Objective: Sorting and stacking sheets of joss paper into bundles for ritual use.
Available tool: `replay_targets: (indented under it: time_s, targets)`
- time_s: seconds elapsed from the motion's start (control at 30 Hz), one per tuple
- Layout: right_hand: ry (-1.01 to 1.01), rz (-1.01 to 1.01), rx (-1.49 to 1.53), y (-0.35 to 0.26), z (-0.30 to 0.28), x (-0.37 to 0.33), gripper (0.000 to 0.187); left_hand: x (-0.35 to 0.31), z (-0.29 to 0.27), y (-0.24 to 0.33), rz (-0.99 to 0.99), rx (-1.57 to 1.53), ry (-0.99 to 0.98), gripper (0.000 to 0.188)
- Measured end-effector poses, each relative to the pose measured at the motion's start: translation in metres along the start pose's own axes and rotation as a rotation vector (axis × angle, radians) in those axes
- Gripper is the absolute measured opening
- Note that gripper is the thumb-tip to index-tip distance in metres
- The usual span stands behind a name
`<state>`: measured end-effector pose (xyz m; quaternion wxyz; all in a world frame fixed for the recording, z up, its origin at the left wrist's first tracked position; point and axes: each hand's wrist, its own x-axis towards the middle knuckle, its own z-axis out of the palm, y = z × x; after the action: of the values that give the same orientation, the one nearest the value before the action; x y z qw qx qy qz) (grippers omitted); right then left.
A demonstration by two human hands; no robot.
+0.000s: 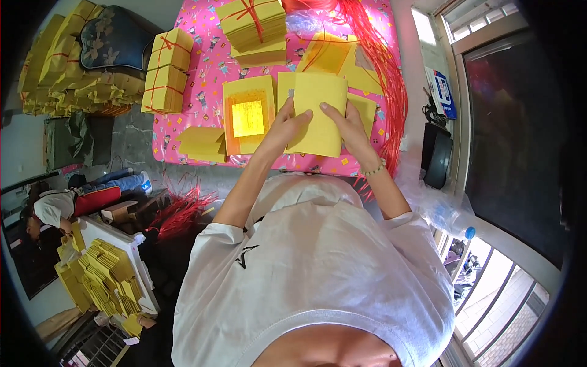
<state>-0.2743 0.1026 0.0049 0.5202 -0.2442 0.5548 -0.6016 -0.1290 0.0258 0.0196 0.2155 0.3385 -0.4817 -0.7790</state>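
Note:
Between my hands, above a table with a pink patterned cover [208, 67], is a stack of yellow paper [320, 125] standing slightly curved. My left hand [286, 127] grips its left edge, thumb on the face toward me. On the right edge, my right hand [351, 128] holds it the same way, a beaded bracelet on that wrist. The fingers behind the paper are partly hidden. Left of it lies a yellow sheet with an orange border and a shiny gold square [248, 118]. A folded yellow paper [203, 144] rests near the table's front edge.
Tied yellow bundles [165, 72] stand at the left edge, with a tall tied stack [254, 24] behind. Red plastic strands [388, 79] hang along the right side. Another person [55, 208] handles yellow paper at a white table [137, 257] lower left. A window [513, 122] borders the right.

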Motion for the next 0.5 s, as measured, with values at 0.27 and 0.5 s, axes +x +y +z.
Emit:
replay_targets:
  time_s: [0.27, 0.5]
  targets:
    - [-0.016, 0.062, 0.099, -0.002, -0.002, 0.008, 0.038, 0.010, -0.008, 0.009, -0.171, -0.153, -0.002, 0.037]
    - [-0.026, 0.101, 0.126, 0.000, -0.004, 0.009, 0.040, 0.015, -0.007, 0.006, -0.194, -0.182, 0.013, 0.037]
